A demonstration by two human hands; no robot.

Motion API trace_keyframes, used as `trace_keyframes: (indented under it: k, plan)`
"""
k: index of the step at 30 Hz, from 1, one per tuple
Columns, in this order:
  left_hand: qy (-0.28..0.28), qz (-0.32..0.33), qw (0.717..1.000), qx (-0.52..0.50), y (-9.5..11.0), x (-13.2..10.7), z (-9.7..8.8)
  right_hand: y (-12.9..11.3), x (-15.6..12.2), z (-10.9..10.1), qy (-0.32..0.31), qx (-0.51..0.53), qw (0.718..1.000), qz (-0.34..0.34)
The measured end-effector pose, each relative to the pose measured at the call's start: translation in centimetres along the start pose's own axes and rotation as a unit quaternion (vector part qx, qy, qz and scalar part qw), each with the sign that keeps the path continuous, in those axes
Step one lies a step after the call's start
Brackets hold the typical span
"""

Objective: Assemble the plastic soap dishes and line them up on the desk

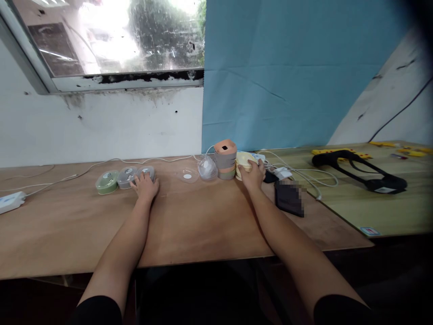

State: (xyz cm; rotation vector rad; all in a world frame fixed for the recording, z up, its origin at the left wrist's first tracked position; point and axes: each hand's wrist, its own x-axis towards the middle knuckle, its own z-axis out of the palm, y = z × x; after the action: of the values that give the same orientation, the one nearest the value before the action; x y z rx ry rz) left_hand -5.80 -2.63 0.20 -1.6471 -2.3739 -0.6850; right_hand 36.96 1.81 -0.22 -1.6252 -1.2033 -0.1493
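Observation:
My left hand is curled over a small grey round container with a clear lid, its fingers spread around the near side. That container is last in a row beside another grey one and a green one, both clear-lidded. My right hand grips the right side of a cream-coloured stack of rounded containers. Left of it stands a taller stack of grey, orange and green pieces. Clear plastic lids lean together beside that stack, and a single clear lid lies flat.
A dark phone-like object, partly pixelated, lies right of my right hand near a white charger and cables. A black strap-like frame rests farther right. A white power strip is at far left. The wooden table's front edge runs before me.

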Motion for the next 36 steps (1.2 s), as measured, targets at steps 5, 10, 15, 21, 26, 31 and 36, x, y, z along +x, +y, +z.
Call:
trace_keyframes:
  k: [5,10,15,21,26,31,36]
  plan:
    - [0.012,0.029,0.999,0.020,1.2,-0.5,-0.2,0.4,0.4,0.3,0.015,0.008,1.000,-0.022]
    - [0.016,0.110,0.994,0.013,2.8,-1.6,-0.3,0.6,0.7,0.2,0.031,0.040,0.998,-0.034]
    - [-0.006,0.183,0.983,-0.013,3.7,-2.5,0.1,0.3,0.6,0.0,0.032,0.054,0.998,-0.023]
    - [-0.057,0.209,0.976,-0.028,3.8,-2.7,0.4,-0.1,0.6,-0.3,0.051,0.058,0.997,-0.027]
    - [-0.084,0.223,0.971,-0.014,3.7,-2.5,0.8,-0.1,0.7,-0.4,0.068,0.080,0.994,-0.028]
    - [-0.124,0.252,0.960,0.018,3.7,-2.6,0.9,-0.4,0.7,-0.7,0.076,0.108,0.991,-0.021]
    - [-0.179,0.266,0.947,0.016,3.7,-2.6,1.0,-0.5,0.8,-0.9,0.117,0.118,0.986,-0.024]
